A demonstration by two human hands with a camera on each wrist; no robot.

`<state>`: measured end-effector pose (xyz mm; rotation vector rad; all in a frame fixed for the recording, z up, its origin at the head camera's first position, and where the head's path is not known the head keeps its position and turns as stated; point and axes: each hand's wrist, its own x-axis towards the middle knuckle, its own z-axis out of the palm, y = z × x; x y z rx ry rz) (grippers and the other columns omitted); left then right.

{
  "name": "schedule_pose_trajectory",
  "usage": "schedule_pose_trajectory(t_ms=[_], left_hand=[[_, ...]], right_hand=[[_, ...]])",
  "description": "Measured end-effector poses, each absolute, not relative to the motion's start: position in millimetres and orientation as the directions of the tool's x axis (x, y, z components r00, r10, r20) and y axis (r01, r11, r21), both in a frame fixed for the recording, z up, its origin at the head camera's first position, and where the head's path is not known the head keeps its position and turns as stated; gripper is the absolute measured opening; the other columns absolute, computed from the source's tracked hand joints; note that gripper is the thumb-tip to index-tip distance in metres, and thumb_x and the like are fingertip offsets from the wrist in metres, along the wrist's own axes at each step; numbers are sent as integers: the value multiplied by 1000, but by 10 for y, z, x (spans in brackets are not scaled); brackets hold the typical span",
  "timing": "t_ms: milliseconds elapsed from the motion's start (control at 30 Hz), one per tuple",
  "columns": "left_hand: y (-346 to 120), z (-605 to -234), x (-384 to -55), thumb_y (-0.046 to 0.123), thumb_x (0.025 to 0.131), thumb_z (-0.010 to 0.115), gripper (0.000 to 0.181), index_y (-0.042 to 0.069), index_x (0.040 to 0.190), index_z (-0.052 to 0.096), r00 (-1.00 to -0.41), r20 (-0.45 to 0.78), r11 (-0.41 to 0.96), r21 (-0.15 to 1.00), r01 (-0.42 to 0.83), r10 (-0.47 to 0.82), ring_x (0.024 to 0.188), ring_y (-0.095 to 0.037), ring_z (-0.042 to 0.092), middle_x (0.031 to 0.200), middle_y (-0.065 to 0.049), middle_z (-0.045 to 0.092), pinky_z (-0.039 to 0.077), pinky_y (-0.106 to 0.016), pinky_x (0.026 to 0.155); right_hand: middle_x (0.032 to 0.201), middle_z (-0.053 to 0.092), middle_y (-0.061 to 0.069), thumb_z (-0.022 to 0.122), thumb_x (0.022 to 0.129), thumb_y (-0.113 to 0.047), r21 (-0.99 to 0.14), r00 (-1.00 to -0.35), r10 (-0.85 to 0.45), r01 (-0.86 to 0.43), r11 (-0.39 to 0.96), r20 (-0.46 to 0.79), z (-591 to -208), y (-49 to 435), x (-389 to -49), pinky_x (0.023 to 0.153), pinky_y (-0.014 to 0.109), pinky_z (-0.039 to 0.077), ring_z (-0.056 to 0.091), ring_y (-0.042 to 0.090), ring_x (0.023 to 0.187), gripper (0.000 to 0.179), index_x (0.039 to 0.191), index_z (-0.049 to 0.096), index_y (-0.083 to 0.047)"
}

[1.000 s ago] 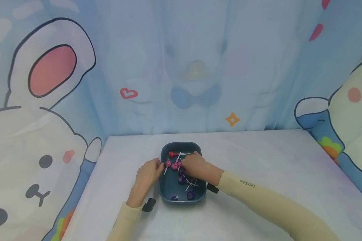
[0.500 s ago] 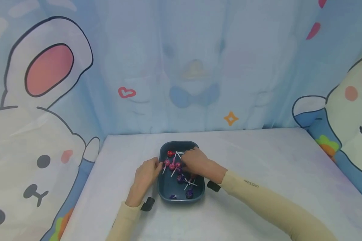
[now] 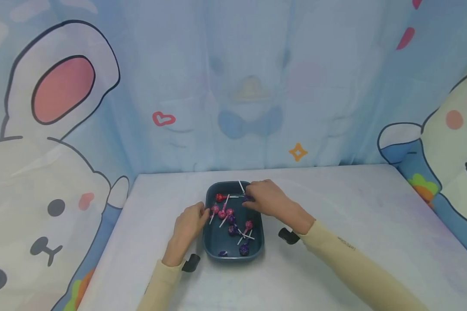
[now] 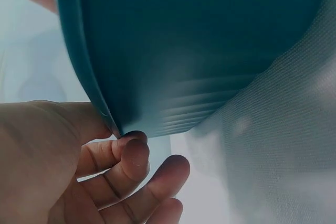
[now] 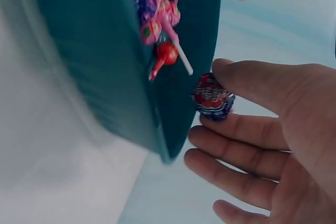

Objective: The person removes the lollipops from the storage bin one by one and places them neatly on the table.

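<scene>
A dark teal plastic box [image 3: 233,242] sits on the table with several wrapped lollipops inside. My left hand [image 3: 188,224] pinches the box's left rim between thumb and fingertips, as the left wrist view shows. Above the far right of the box, my right hand [image 3: 270,199] holds a purple lollipop [image 5: 211,97] by its wrapped head, between thumb and index finger. In the box lie a red lollipop [image 3: 220,197] at the back, pink lollipops [image 3: 222,214] on the left, and purple lollipops, one purple lollipop [image 3: 244,249] near the front.
A white cloth covers the table [image 3: 327,207]. Behind it hangs a light blue curtain [image 3: 253,52] with cartoon animals. A small purple piece [image 3: 223,254] lies at the box's front left; its kind is unclear.
My right hand has risen out of the box toward the back right, bringing the purple lollipop up. A pink lollipop that the hand hid now shows. My left hand stays on the rim.
</scene>
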<state>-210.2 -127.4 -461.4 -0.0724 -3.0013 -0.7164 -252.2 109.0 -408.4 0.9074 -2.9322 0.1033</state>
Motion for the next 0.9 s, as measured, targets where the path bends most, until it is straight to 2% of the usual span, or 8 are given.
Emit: schedule_pose_trajectory(t_ms=[100,200,400,567,900], left_hand=[[-1260,-4601,-2101,30,90,54,24,13,74,51,-998,59,889,455,53,30,52,-13,44,60,0,48,32,-26,46],[-1260,-4592,-2100,30,91,54,24,13,74,50,-998,63,889,455,57,32,52,-13,43,60,0,48,32,-26,46],[-1255,-4607,-2085,30,91,54,23,13,75,51,-997,65,885,461,59,32,52,-13,44,60,0,47,33,-26,46],[-1259,-4626,-2074,29,90,54,22,13,76,51,-998,55,882,470,43,19,52,-13,44,60,0,48,34,-26,46],[-1257,-4633,-2078,30,91,54,21,13,78,52,-998,60,879,473,55,30,54,-13,45,62,0,48,34,-25,47]], right_hand=[[72,57,-6,68,79,-41,-101,-828,-539,-556,825,153,-4098,1244,-2513,60,28,41,47,7,60,27,83,65,-15],[76,59,-6,70,78,-39,-169,-855,-487,-514,841,177,-4119,1396,-2505,59,26,42,50,7,62,25,85,65,-15],[80,62,-2,70,78,-37,-245,-916,-380,-401,883,129,-4190,1681,-2505,61,26,42,49,10,64,25,86,65,-15],[79,62,0,71,77,-35,-245,-941,-331,-338,909,70,-4317,1807,-2527,63,28,44,49,12,65,27,89,66,-11],[65,50,-2,73,76,-33,-151,-938,-340,-345,926,63,-4563,1937,-2570,54,25,35,43,12,58,28,82,64,-7]])
